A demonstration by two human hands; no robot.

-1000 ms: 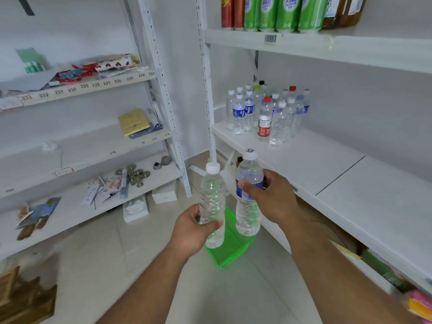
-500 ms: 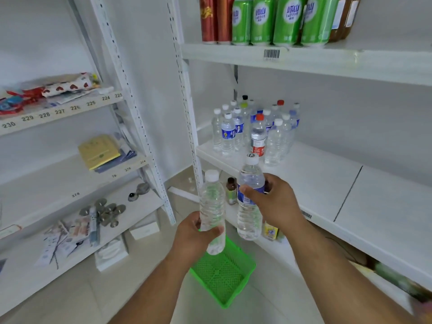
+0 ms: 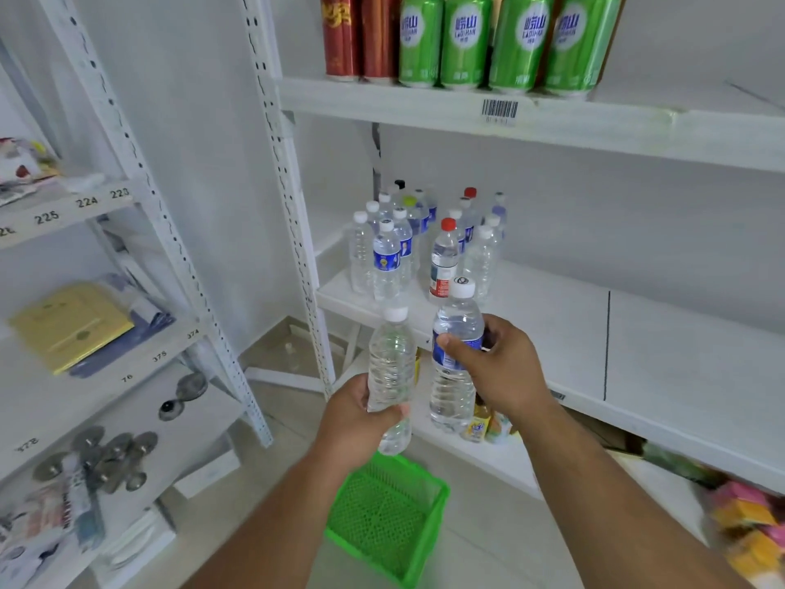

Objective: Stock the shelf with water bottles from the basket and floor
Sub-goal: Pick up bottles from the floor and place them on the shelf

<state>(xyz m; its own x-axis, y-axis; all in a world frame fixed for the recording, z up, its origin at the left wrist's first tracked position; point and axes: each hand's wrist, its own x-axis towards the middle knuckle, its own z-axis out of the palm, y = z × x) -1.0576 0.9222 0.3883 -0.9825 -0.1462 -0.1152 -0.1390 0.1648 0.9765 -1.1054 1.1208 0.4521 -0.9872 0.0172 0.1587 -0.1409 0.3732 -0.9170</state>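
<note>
1. Pale floor tiles (image 3: 480, 542) are seen closest, and on them a green mesh basket (image 3: 384, 518) stands directly below the hands; nothing can be made out inside it.
2. An unlabelled clear bottle (image 3: 391, 367) is held upright low on its body by the left hand (image 3: 357, 423), fingers wrapped round it, cap up so it can be stood straight down.
3. Just beside it, a blue-labelled bottle (image 3: 454, 359) is gripped at the label band by the right hand (image 3: 501, 367), thumb in front and fingers curled behind (a grip high enough to steady the neck).
4. Both bottles are carried level with the front edge of the white shelf (image 3: 552, 333), which suggests they are about to be set on it.
5. Further back on that shelf, at its left end, a cluster of stocked water bottles (image 3: 424, 244) stands upright; the boards to the right are bare.
6. On the shelf above, green cans (image 3: 492, 40) and red cans (image 3: 357, 36) are lined up, with a barcode tag (image 3: 500, 110) on its edge.
7. Off to the left, a second white rack (image 3: 127, 376) is loaded with papers and small metal parts.
</note>
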